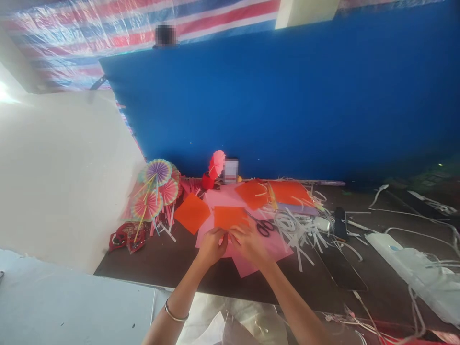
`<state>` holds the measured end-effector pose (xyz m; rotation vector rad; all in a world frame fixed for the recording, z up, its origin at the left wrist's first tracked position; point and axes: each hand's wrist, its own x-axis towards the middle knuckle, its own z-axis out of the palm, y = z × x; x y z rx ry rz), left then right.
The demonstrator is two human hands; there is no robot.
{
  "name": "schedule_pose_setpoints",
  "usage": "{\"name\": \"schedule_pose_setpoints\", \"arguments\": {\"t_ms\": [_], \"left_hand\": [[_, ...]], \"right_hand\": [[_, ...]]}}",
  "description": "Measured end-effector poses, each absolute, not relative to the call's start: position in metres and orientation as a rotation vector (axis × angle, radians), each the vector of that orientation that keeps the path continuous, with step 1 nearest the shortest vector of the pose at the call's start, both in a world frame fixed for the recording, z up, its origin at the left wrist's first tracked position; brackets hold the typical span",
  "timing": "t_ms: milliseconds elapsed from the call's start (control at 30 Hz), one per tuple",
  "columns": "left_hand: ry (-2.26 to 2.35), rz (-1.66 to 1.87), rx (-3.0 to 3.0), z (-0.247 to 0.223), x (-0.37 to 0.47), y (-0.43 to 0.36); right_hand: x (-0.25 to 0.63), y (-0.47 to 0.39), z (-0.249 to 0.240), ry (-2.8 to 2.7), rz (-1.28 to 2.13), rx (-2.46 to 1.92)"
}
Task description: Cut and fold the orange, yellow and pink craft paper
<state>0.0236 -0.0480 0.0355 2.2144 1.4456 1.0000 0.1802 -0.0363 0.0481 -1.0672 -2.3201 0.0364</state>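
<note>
An orange paper sheet (230,216) lies over pink paper (273,249) in the middle of the dark table. My left hand (212,245) pinches the near edge of that orange sheet, fingers pressed together. Right beside it my right hand (247,242) is closed at the same edge, its fingertips close to the left ones. A second orange sheet (192,212) rests to the left, turned like a diamond. Black-handled scissors (265,228) lie on the pink paper, to the right of my hands.
Folded paper fans (157,172) and a red bundle (129,237) are at the left. White paper strips (298,230), more orange paper (291,191), a dark phone (341,268), a white power strip (413,273) and cables lie at the right. A blue panel (269,100) stands behind.
</note>
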Motion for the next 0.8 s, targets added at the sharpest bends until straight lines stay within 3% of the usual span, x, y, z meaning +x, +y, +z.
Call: {"name": "schedule_pose_setpoints", "arguments": {"t_ms": [267,600,800], "left_hand": [[1.303,1.092,1.926,0.034,0.024,-0.046],[1.229,1.268,1.325,0.033,0.016,-0.04],[1.069,1.453,0.872,0.025,-0.003,-0.032]], "right_hand": [[0.18,-0.036,0.041,-2.187,0.142,-1.107],[0.204,-0.026,0.029,-1.451,0.664,-1.381],[0.239,-0.013,0.007,-1.145,0.773,-1.428]]}}
